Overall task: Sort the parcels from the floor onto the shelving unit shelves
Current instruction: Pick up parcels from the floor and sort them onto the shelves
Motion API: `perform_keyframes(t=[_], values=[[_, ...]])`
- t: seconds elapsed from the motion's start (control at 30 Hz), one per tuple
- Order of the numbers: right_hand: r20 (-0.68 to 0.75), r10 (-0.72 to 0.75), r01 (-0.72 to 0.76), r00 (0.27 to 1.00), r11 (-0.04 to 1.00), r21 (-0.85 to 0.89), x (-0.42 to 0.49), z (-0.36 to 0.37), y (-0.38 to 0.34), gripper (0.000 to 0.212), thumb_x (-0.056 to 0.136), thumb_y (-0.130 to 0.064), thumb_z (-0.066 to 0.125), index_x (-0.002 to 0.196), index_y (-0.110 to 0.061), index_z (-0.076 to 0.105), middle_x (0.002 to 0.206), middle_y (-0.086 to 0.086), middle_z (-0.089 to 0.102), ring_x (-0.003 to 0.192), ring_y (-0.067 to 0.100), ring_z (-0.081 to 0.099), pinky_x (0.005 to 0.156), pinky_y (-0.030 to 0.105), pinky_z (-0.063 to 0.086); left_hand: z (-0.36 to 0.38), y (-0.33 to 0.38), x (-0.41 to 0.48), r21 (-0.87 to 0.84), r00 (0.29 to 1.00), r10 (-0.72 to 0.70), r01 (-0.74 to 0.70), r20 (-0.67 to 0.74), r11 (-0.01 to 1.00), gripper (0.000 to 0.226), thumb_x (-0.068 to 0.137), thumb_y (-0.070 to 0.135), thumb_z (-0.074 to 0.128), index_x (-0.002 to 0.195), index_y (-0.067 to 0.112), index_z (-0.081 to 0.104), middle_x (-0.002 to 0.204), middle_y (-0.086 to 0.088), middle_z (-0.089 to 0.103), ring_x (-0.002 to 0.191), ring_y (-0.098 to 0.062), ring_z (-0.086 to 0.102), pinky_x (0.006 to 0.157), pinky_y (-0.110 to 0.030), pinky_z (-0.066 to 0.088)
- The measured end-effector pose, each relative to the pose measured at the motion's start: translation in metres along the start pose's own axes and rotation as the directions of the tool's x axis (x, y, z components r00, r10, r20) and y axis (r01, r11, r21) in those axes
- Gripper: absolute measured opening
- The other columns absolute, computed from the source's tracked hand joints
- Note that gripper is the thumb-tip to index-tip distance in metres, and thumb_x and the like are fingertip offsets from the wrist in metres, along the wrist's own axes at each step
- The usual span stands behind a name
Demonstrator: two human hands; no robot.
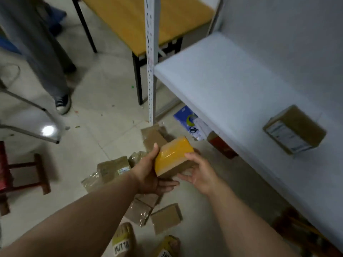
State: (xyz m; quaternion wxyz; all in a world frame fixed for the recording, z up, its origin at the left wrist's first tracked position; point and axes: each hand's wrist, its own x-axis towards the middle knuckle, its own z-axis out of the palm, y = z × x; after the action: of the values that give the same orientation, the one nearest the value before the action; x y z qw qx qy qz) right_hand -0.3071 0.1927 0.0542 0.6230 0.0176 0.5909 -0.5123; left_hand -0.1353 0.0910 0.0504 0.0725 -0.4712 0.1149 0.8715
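Yellow-taped, so probably slick, but seemed light and stiff: gripped small brown cardboard parcel (173, 156) at both ends with left hand (150, 175) and right hand (200, 173), fingers curled underneath.

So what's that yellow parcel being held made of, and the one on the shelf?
The yellow parcel looks like a brown cardboard box wrapped in glossy yellow tape or film: it glints, and a dull brown side shows beneath. The shelf parcel seems plain brown cardboard with a white paper label.
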Motion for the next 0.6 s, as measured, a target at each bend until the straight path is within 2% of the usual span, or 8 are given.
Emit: perform_keyframes(t=[0.07, 0.13, 0.2, 0.3, 0.37, 0.47, 0.53, 0.6], values=[[0.079, -0.070, 0.071, 0.994, 0.997, -0.014, -0.031, 0.022, -0.041, 0.092, 0.063, -0.012, 0.079, 0.146, -0.028, 0.043, 0.134, 0.012, 0.061, 0.121, 0.032, 0.060, 0.091, 0.052, 0.055, 0.020, 0.025, -0.042, -0.047, 0.993, 0.106, -0.103, 0.046, 0.994, 0.088, 0.065, 0.083, 0.059, 0.122, 0.016, 0.064, 0.113, -0.020, 0.068, 0.093, -0.038, 0.068, 0.082, -0.041, 0.052], [0.163, -0.101, 0.110, 0.981, 0.993, -0.047, -0.063, 0.040, -0.076, 0.100, 0.056, -0.009, 0.083, 0.145, -0.035, 0.046, 0.139, 0.013, 0.057, 0.123, 0.037, 0.059, 0.096, 0.059, 0.052, 0.036, 0.049, -0.085, -0.048, 0.968, 0.234, -0.230, 0.093, 0.972, 0.069, 0.066, 0.061, 0.073, 0.119, 0.018, 0.064, 0.106, -0.018, 0.067, 0.089, -0.034, 0.067, 0.077, -0.040, 0.052], [0.215, -0.111, 0.130, 0.970, 0.988, -0.078, -0.093, 0.058, -0.104, 0.095, 0.057, -0.019, 0.092, 0.141, -0.038, 0.052, 0.141, 0.013, 0.056, 0.123, 0.039, 0.060, 0.096, 0.065, 0.050, 0.049, 0.069, -0.129, 0.014, 0.924, 0.345, -0.352, 0.165, 0.936, 0.057, 0.070, 0.041, 0.075, 0.120, 0.016, 0.063, 0.101, -0.017, 0.069, 0.086, -0.032, 0.068, 0.069, -0.039, 0.056], [0.221, -0.112, 0.143, 0.969, 0.982, -0.127, -0.132, 0.088, -0.138, 0.081, 0.057, -0.060, 0.090, 0.130, -0.035, 0.066, 0.135, 0.011, 0.062, 0.114, 0.031, 0.068, 0.089, 0.055, 0.055, 0.066, 0.092, -0.182, 0.119, 0.827, 0.501, -0.541, 0.256, 0.832, 0.067, 0.072, 0.013, 0.075, 0.135, 0.017, 0.053, 0.120, -0.015, 0.068, 0.105, -0.033, 0.064, 0.083, -0.044, 0.054], [0.184, -0.126, 0.160, 0.975, 0.970, -0.182, -0.153, 0.110, -0.157, 0.076, 0.059, -0.068, 0.084, 0.124, -0.031, 0.070, 0.127, 0.012, 0.069, 0.114, 0.031, 0.068, 0.087, 0.051, 0.057, 0.078, 0.103, -0.213, 0.144, 0.759, 0.568, -0.631, 0.319, 0.762, 0.083, 0.068, 0.000, 0.073, 0.141, 0.024, 0.045, 0.134, -0.017, 0.061, 0.117, -0.037, 0.060, 0.094, -0.050, 0.051], [0.126, -0.221, 0.245, 0.967, 0.941, -0.234, -0.178, 0.136, -0.181, 0.074, 0.068, -0.045, 0.085, 0.135, -0.027, 0.059, 0.119, 0.010, 0.074, 0.111, 0.031, 0.070, 0.078, 0.045, 0.060, 0.090, 0.112, -0.251, 0.175, 0.699, 0.600, -0.695, 0.389, 0.697, 0.094, 0.065, -0.008, 0.073, 0.144, 0.029, 0.039, 0.139, -0.019, 0.056, 0.121, -0.036, 0.058, 0.097, -0.047, 0.048], [0.142, -0.284, 0.313, 0.948, 0.913, -0.264, -0.195, 0.149, -0.196, 0.079, 0.069, -0.034, 0.086, 0.139, -0.028, 0.050, 0.118, 0.008, 0.074, 0.107, 0.029, 0.072, 0.074, 0.041, 0.060, 0.091, 0.115, -0.274, 0.178, 0.685, 0.585, -0.702, 0.433, 0.690, 0.085, 0.069, -0.003, 0.075, 0.142, 0.027, 0.043, 0.134, -0.019, 0.058, 0.118, -0.035, 0.057, 0.099, -0.046, 0.039], [0.171, -0.328, 0.364, 0.929, 0.888, -0.280, -0.212, 0.157, -0.208, 0.081, 0.069, -0.030, 0.086, 0.140, -0.032, 0.046, 0.116, 0.008, 0.075, 0.102, 0.026, 0.074, 0.074, 0.042, 0.060, 0.087, 0.118, -0.294, 0.178, 0.699, 0.559, -0.682, 0.446, 0.710, 0.066, 0.074, 0.012, 0.077, 0.135, 0.022, 0.054, 0.123, -0.018, 0.061, 0.107, -0.031, 0.061, 0.095, -0.049, 0.042]])
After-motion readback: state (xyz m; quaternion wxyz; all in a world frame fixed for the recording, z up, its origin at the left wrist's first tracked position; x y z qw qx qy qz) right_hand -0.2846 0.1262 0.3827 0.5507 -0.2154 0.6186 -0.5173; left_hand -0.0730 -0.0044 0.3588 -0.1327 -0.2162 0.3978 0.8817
